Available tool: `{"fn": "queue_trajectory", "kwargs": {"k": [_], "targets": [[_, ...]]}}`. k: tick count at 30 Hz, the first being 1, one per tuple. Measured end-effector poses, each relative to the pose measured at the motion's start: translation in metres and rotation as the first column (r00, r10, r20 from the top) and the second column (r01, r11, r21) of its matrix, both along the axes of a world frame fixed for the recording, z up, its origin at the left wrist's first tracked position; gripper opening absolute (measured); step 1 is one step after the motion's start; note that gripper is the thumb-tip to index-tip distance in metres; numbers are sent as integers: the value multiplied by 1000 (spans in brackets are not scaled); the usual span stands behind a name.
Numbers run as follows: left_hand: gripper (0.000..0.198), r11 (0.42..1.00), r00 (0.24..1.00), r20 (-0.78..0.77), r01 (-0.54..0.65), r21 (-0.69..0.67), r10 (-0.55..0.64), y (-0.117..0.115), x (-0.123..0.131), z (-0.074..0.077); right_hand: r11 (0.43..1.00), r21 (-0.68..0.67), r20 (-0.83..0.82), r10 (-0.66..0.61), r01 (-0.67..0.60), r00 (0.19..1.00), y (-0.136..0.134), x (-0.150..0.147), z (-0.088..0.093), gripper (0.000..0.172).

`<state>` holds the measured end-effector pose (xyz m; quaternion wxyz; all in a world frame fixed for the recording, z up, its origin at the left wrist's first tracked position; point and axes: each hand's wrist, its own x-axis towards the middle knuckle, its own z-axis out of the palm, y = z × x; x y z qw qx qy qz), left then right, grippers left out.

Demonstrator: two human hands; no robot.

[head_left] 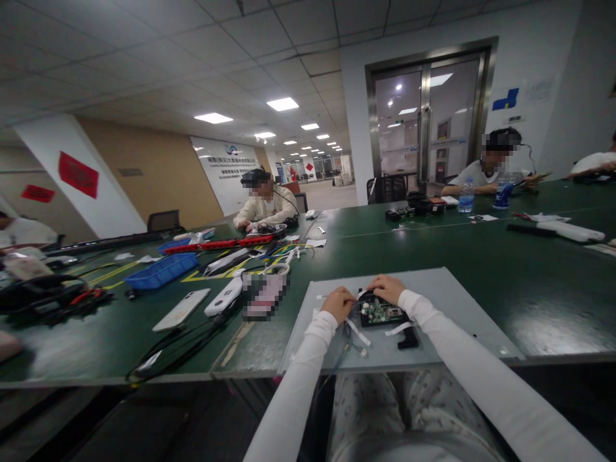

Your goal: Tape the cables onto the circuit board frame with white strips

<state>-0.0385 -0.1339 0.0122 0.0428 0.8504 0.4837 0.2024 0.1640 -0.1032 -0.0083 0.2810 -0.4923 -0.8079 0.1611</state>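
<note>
A green circuit board [385,312] sits in a black housing [371,319] on a grey sheet [462,321] in front of me. My left hand [339,304] is closed in a pinch at the housing's left edge; what lies between its fingertips is too small to make out. From above, my right hand [389,287] curls its fingers over the far edge of the housing and grips it. White strips [359,332] and thin cables lie just nearer to me. Below the board's right side is a small black bracket-shaped piece [408,339].
Left of the sheet lie a white phone [183,310], a white power bank [225,296] with black cables, and a blue tray [162,271]. Across the table sits a person [269,204]; another person [481,173] works at the right, near water bottles [466,196].
</note>
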Motion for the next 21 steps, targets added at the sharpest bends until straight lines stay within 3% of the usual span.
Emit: {"fn": "queue_trajectory", "kwargs": {"k": [21], "targets": [[26, 999, 999, 2, -41, 6, 41, -2, -1, 1, 999, -1, 49, -37, 38, 998, 4, -3, -5, 27]]}}
